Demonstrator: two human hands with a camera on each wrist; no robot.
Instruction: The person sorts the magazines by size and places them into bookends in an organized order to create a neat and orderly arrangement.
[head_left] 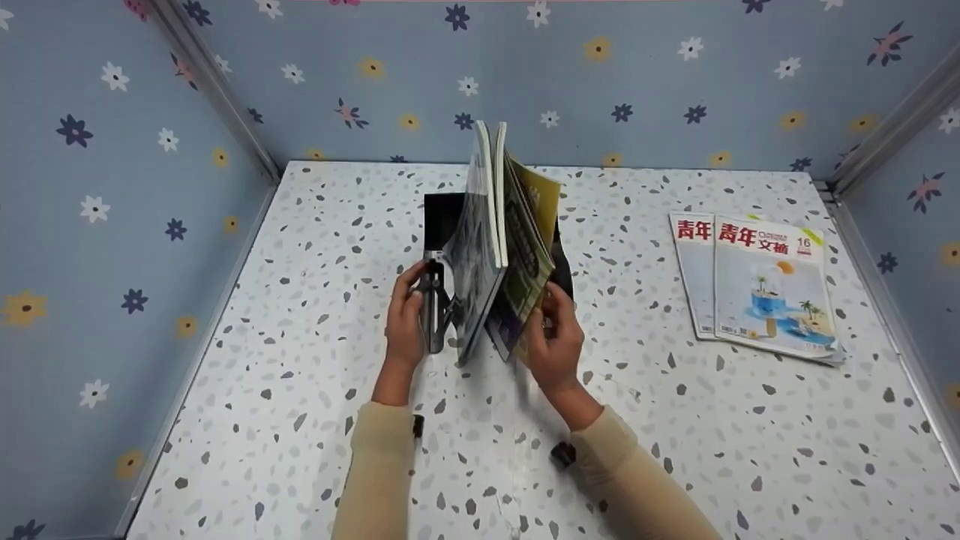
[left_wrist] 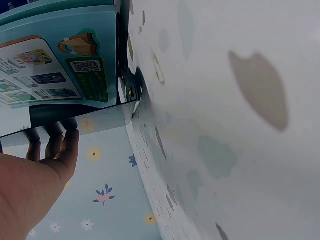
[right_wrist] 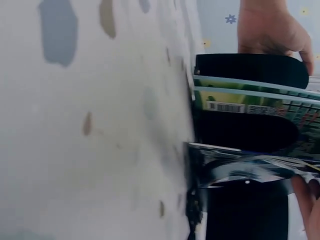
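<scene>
A black book rack [head_left: 444, 217] with upright dividers [right_wrist: 245, 131] stands on the table. Two thick books [head_left: 487, 202] with pale page edges stand upright in it; the left wrist view shows a blue cover [left_wrist: 92, 30]. To their right lean several thinner magazines [head_left: 527, 255], one yellow, fanned and tilted. My left hand [head_left: 406, 319] rests its fingers [left_wrist: 70, 150] against the outer face of the rack's left end panel. With thumb and fingers, my right hand [head_left: 555, 341] pinches the near edge of the magazines. Its fingertips are partly hidden behind them.
Two or more magazines [head_left: 772, 285] with red titles lie overlapping flat on the right of the speckled table [head_left: 315, 300]. Blue flowered walls [head_left: 525, 97] enclose the back and both sides. The rack stands toward the back wall.
</scene>
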